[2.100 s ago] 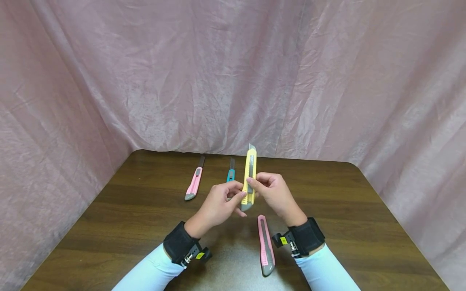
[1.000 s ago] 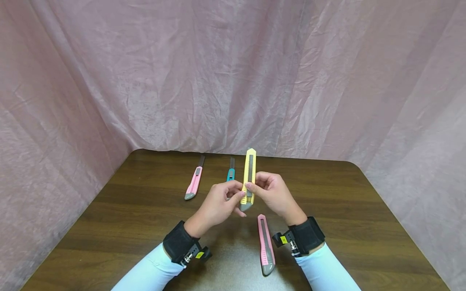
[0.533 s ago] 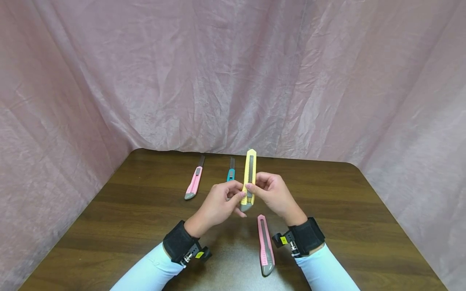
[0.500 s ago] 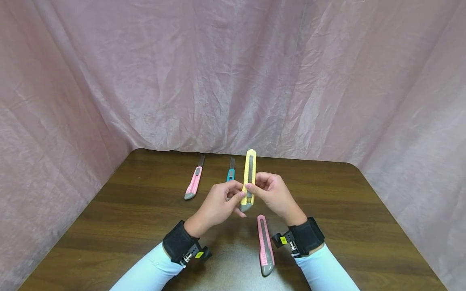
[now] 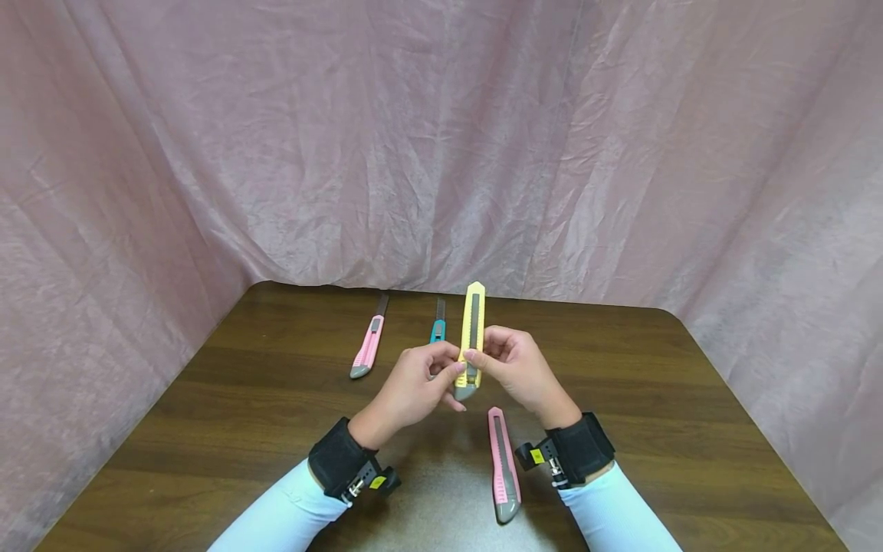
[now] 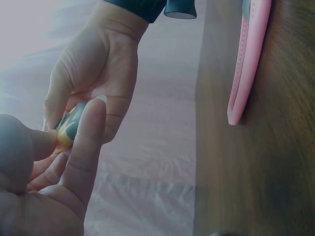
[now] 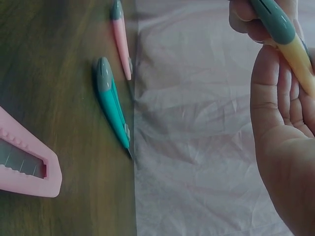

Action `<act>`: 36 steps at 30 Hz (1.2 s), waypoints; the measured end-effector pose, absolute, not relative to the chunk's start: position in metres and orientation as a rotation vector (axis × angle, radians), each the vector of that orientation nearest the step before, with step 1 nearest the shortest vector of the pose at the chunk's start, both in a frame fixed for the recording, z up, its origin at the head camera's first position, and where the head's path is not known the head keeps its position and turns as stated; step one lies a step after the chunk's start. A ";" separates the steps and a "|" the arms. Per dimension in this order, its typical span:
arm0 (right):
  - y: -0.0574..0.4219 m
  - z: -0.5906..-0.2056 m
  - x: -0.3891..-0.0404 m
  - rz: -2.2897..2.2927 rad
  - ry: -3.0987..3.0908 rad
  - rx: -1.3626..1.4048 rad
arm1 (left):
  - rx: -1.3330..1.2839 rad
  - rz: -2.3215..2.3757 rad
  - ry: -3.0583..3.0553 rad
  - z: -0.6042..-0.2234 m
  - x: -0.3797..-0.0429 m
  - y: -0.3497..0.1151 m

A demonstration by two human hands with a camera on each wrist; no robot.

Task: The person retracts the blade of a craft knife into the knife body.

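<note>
Between both hands, upright above the table, is a yellow utility knife [image 5: 474,314] with a grey butt end. No blade shows past its pointed tip. My left hand [image 5: 417,383] pinches its lower left side between thumb and fingers. From the right, my right hand [image 5: 524,376] grips the body, thumb on the front slot. The right wrist view shows the yellow handle [image 7: 298,61] lying along the right fingers. Below the hands on the table lies a pink utility knife [image 5: 505,468] with a grey end and no blade out.
Farther back on the brown table [image 5: 290,383] lie a second pink utility knife [image 5: 368,349] and a teal one [image 5: 438,332], both with blades extended. The left hand partly hides the teal one. A pink curtain [image 5: 414,153] hangs behind the table.
About two seconds ago a blade tip stuck out of the yellow utility knife; it is now inside. The right thumb has slid down the slot. Over the last second little has moved.
</note>
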State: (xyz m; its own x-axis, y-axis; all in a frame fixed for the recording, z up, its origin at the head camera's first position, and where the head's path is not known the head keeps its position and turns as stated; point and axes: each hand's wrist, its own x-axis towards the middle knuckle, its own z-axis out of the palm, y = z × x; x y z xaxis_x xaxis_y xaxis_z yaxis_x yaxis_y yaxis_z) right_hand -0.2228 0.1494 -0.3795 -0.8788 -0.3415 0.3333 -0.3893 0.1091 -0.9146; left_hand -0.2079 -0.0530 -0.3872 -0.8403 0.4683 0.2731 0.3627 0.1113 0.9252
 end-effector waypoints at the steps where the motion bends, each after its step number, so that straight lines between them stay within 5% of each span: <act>1: 0.149 -0.380 -0.223 1.928 -2.312 0.759 | 0.853 1.852 2.275 -0.387 -0.208 -0.053; 36: 0.149 -0.377 -0.221 2.050 -2.329 0.758 | 0.825 1.874 2.167 -0.389 -0.211 -0.057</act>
